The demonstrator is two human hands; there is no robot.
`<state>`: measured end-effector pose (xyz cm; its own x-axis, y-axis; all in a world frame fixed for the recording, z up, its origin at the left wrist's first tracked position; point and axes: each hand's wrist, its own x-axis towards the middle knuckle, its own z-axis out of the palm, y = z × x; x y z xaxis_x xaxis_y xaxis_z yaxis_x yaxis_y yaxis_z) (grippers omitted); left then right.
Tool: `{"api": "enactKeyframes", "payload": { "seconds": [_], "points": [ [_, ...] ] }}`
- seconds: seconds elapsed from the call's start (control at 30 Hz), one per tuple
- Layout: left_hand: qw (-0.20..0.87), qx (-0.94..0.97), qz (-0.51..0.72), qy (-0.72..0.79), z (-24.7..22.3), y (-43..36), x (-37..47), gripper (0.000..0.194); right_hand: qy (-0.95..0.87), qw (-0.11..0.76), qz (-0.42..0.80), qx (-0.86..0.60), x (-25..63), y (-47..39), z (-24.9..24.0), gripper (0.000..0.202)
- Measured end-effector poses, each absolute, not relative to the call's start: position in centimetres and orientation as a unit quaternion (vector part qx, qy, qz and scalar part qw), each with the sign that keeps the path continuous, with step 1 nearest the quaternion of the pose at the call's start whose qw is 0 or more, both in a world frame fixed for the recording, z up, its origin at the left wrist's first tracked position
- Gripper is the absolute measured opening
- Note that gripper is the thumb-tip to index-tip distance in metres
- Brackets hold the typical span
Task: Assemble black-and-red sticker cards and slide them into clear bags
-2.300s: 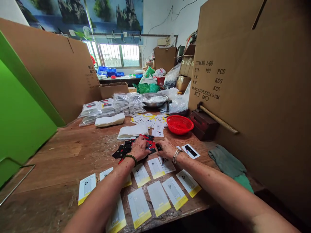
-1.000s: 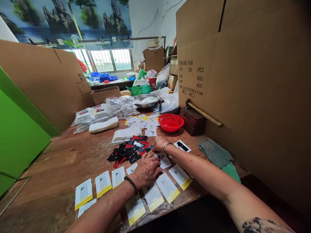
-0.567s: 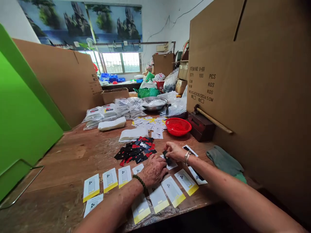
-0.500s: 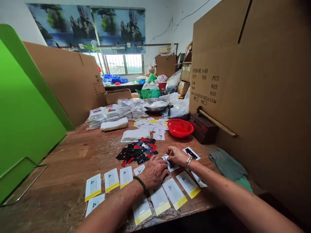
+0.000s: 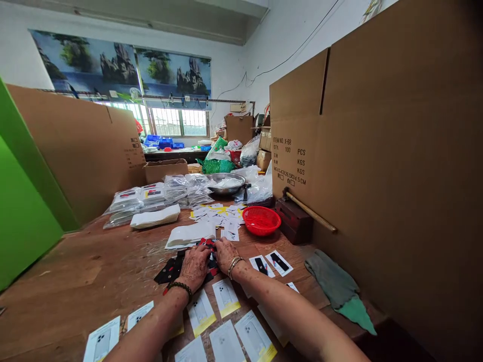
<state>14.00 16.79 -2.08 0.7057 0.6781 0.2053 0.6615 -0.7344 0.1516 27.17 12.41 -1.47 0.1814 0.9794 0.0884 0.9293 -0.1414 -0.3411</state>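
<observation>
A loose pile of small flat black and red pieces (image 5: pixel 171 269) lies in the middle of the table. My left hand (image 5: pixel 195 266) rests on the pile's right part, fingers curled down into it. Close beside it, my right hand (image 5: pixel 225 255) reaches in with bent fingertips pressed together. What either hand pinches is hidden among the pieces. To the right, one printed card (image 5: pixel 253 262) and another card (image 5: pixel 288 259) each bear a black strip. Below my hands lie several white cards with a yellow edge and a phone-back picture, such as this card (image 5: pixel 225 297).
Behind the pile are a paper stack (image 5: pixel 188 235), scattered small cards (image 5: pixel 211 213) and a red basket (image 5: pixel 261 221). Bagged packs (image 5: pixel 126 198) and a metal bowl (image 5: pixel 226 185) stand farther back. A grey-green cloth (image 5: pixel 332 279) lies right; cardboard walls (image 5: pixel 377 166) flank the table.
Both hands have left the card at the right and moved to the pile of pieces. That card now shows a black strip on it. The camera view has tilted up and turned right.
</observation>
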Motion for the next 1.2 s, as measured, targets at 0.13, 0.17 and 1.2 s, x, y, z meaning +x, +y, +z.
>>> {"api": "enactKeyframes", "payload": {
  "seconds": [0.13,0.17,1.2],
  "points": [
    [0.024,0.918,0.109,0.379,-1.9,16.5,14.0,0.029,-0.641,0.150,0.075,-0.749,26.7,12.4,-1.8,0.027],
    [0.024,0.916,0.108,0.385,-1.8,16.3,14.0,0.029,-0.644,0.151,0.075,-0.746,26.7,12.5,-1.9,0.027],
    [0.498,0.662,0.341,0.444,1.5,12.1,13.8,0.031,-0.574,0.245,0.073,-0.778,33.3,-8.0,-2.3,0.008]
  ]
}}
